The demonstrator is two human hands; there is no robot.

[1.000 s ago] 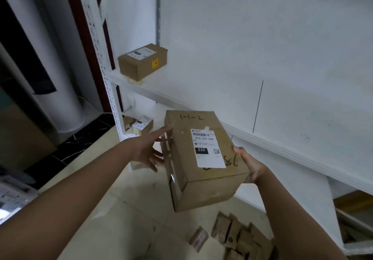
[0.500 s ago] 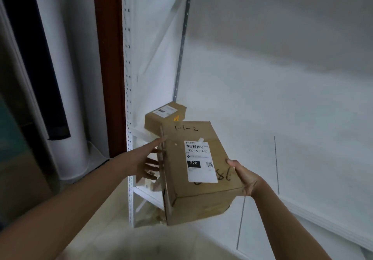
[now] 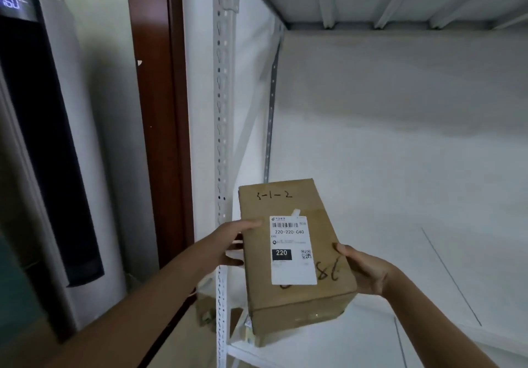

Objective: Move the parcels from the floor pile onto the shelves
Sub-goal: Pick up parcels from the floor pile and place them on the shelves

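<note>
The white shelf [image 3: 400, 224] spans the right. Above its near left corner the labelled cardboard parcel [image 3: 285, 202] is held. The left hand [image 3: 231, 242] has its grip grasping the parcel's left side, the right hand [image 3: 365, 273] its right.

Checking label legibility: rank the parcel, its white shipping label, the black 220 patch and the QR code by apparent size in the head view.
Largest to smallest:
1. parcel
2. white shipping label
3. black 220 patch
4. QR code
All sit on the same box top, so nearness hardly skews this.
</note>
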